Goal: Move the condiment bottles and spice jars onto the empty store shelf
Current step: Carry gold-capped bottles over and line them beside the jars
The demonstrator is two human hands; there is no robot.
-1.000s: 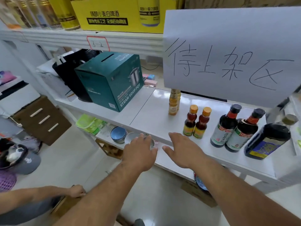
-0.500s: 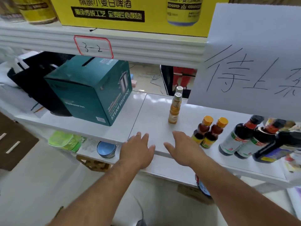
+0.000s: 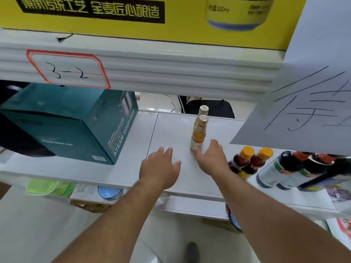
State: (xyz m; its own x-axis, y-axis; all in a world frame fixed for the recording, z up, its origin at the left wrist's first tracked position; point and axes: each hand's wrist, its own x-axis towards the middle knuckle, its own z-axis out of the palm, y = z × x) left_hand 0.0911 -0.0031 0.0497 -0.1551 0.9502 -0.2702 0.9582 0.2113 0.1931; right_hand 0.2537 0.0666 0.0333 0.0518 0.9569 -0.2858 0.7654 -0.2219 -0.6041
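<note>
Two slim golden bottles (image 3: 198,131) stand one behind the other on the white shelf (image 3: 171,130). My right hand (image 3: 212,161) reaches over the shelf with fingers straight, its thumb tip at the base of the front golden bottle. My left hand (image 3: 160,167) hovers flat just left of it, holding nothing. Right of my right hand stand two small brown bottles with orange caps (image 3: 250,162), then dark sauce bottles with red collars (image 3: 284,170).
A teal soup pot box (image 3: 76,122) fills the shelf's left side. A white paper sign (image 3: 307,103) hangs over the right. The upper shelf edge with the tag 3-2 (image 3: 66,70) is close overhead. Bowls (image 3: 110,193) and green containers (image 3: 47,186) sit on the lower shelf.
Both hands have moved forward and deeper over the shelf. My right hand has come up to the base of the front golden bottle. The view has closed in on the shelf.
</note>
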